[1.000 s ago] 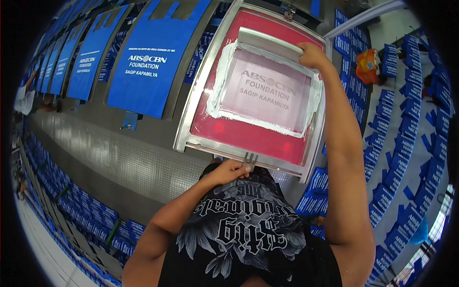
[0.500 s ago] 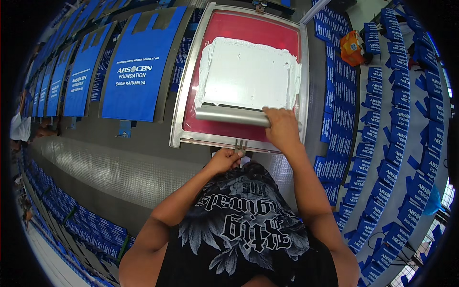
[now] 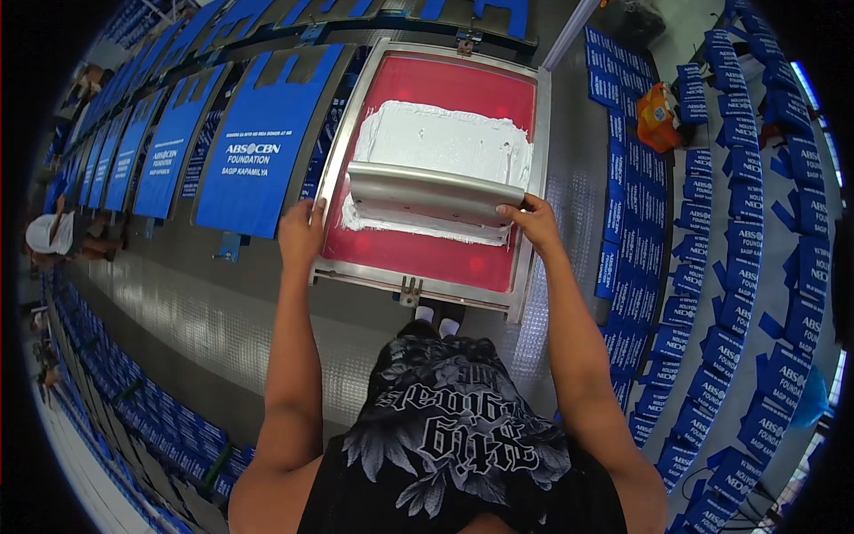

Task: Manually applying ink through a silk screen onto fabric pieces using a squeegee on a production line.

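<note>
A screen-printing frame [image 3: 543, 133] with a metal rim and red mesh lies in front of me, coated in the middle with thick white ink [image 3: 445, 138]. Across the ink rests a wide metal squeegee [image 3: 427, 189], tilted, with white ink along its near side too. My right hand [image 3: 534, 224] grips the squeegee's right end, thumb on the near face. My left hand [image 3: 301, 236] is beside the frame's left rim, fingers loosely bent and apart, with nothing visible in them. On the frame's near edge sits a small metal bracket [image 3: 411, 292], touched by neither hand.
Blue printed bags [image 3: 267, 147] lie on boards in a row to the left. Many more blue bags [image 3: 703, 258] hang or lie in rows at right. An orange bag [image 3: 656, 117] stands at the far right. Another person in a white cap [image 3: 51, 233] is at far left.
My left hand has let go of the bracket at the near edge and moved to the frame's left side. The squeegee has moved away from me onto the ink and tilted.
</note>
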Available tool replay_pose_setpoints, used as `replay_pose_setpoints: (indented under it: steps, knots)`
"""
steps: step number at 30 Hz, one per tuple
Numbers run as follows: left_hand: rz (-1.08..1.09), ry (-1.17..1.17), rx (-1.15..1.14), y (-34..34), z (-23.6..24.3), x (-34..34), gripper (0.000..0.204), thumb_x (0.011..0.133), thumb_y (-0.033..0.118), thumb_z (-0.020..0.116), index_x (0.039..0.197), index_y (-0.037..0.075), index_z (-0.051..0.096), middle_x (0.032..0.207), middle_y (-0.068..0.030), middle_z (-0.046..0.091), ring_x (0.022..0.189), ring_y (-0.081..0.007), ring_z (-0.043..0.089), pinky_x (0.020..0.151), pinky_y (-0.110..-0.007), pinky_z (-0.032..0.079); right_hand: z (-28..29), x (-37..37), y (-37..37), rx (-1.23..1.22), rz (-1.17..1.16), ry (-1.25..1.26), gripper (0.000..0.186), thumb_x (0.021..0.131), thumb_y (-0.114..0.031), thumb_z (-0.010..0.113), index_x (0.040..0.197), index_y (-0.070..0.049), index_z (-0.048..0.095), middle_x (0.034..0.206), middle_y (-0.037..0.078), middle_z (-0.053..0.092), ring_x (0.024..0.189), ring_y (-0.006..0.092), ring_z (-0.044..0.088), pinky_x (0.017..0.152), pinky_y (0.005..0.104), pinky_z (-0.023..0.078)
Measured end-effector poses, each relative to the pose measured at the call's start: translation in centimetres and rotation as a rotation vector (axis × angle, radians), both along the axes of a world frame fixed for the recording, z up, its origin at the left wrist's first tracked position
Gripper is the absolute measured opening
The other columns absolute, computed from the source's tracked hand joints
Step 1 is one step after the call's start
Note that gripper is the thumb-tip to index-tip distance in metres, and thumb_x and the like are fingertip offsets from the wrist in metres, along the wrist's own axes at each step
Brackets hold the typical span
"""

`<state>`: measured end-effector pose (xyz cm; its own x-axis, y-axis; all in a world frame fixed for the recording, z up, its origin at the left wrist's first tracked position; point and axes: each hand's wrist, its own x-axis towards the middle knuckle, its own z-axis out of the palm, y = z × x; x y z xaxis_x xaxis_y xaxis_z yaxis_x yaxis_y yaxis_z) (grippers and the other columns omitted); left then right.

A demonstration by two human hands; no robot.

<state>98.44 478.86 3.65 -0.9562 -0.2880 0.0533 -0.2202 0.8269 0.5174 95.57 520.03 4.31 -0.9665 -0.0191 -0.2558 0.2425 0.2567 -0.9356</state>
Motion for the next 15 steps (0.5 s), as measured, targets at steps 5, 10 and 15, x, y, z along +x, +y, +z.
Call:
replay_pose_setpoints:
  steps: [5,10,15]
  knots:
    - [-0.010,-0.100,0.452,-2.2,-3.1,-2.6,0.050,0.094,0.042,0.047,0.116,-0.002,0.057,0.104,-0.0205,0.063,0.100,-0.0281,0.060,0.086,-0.031,0.044,0.1,-0.3,-0.3,-0.133,-0.103,-0.039,0.037,0.070,-0.016,0.078,0.101,0.000,0.065,0.091,0.006,0.066,0.082,0.0128,0.059,0.077,0.0261,0.045]
    - [0.062,-0.054,0.629,5.2,1.8,3.8,0.048,0.093,0.036,0.050,0.121,-0.003,0.054,0.100,-0.0150,0.066,0.091,-0.0163,0.059,0.080,-0.029,0.045,5.5,4.8,7.2,0.000,-0.106,-0.046,0.035,0.071,-0.014,0.074,0.101,0.002,0.064,0.092,0.007,0.066,0.083,0.0157,0.060,0.078,0.0279,0.045]
    - [-0.104,-0.077,0.790,19.3,-1.0,7.3,0.052,0.092,0.036,0.053,0.126,-0.003,0.048,0.110,-0.0245,0.061,0.097,-0.0267,0.063,0.082,-0.033,0.048,7.9,13.3,21.6,0.082,-0.300,0.001,0.042,0.069,-0.012,0.073,0.106,0.004,0.061,0.099,0.010,0.064,0.093,0.0190,0.058,0.087,0.0302,0.042]
